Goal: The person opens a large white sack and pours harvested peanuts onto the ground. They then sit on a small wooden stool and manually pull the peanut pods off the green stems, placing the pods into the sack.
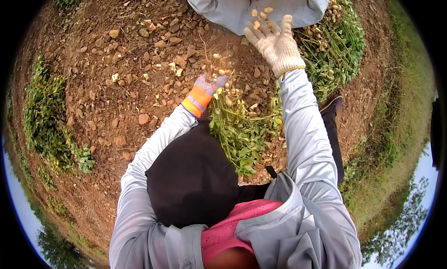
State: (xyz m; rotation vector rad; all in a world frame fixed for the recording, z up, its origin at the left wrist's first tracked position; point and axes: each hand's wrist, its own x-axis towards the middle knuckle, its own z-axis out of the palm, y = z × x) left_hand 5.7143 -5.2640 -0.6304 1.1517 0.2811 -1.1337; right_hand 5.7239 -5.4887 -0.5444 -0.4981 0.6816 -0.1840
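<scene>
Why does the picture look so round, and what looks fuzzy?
Head view: a fisheye lens bends things near the rim, so the sky curves at both sides; head view: the trees there look fuzzy, while the right hand in its knitted glove looks clearer; head view: soft daylight, no hard shadows on the soil.

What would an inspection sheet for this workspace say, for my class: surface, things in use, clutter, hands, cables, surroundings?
Surface: brown soil with stones.
Things in use: leafy peanut bunch with pods; pale sack, pods inside.
Clutter: heaped plants at right, greenery at left.
Left hand: gloved, closed on the bunch near its pods.
Right hand: gloved, fingers spread at the sack's mouth; loose pods close by.
Cables: nothing seen.
Surroundings: grass, trees, sky.
</scene>
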